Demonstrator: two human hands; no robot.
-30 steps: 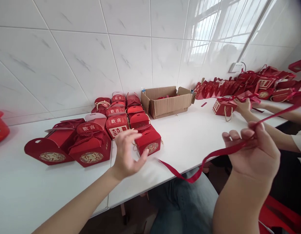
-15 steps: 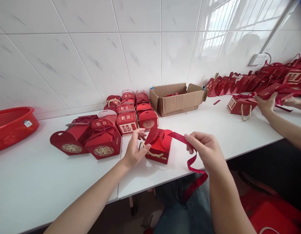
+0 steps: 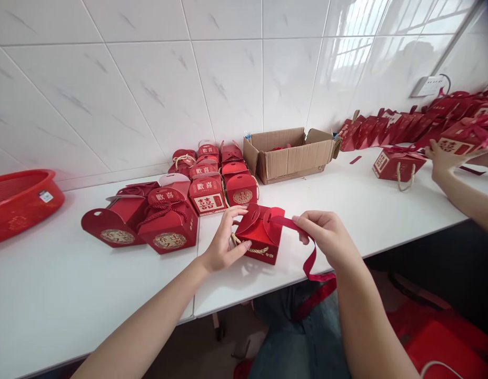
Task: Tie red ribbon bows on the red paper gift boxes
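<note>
A small red gift box (image 3: 263,237) with rounded top flaps and a twisted gold cord stands near the table's front edge. My left hand (image 3: 225,243) grips its left side, thumb on the front face and fingers by the back corner. At the box's right top, a dark red ribbon (image 3: 285,221) passes at the slotted flaps. My right hand (image 3: 326,231) pinches this ribbon between thumb and fingers, to the right of the box. Its loose end curls down below the hand, over the table edge. Where the ribbon runs inside the flaps is hidden.
Several finished-looking red boxes (image 3: 170,223) stand to the left and behind. An open cardboard carton (image 3: 293,163) sits by the wall, a red plastic basket (image 3: 26,210) at far left. On the right, a co-worker's hands (image 3: 445,163) hold another red box near a corded one (image 3: 399,164).
My left hand has closed in on the box, its thumb now farther over the front. The right hand still pinches the ribbon. The co-worker's box has turned, showing its printed face.
</note>
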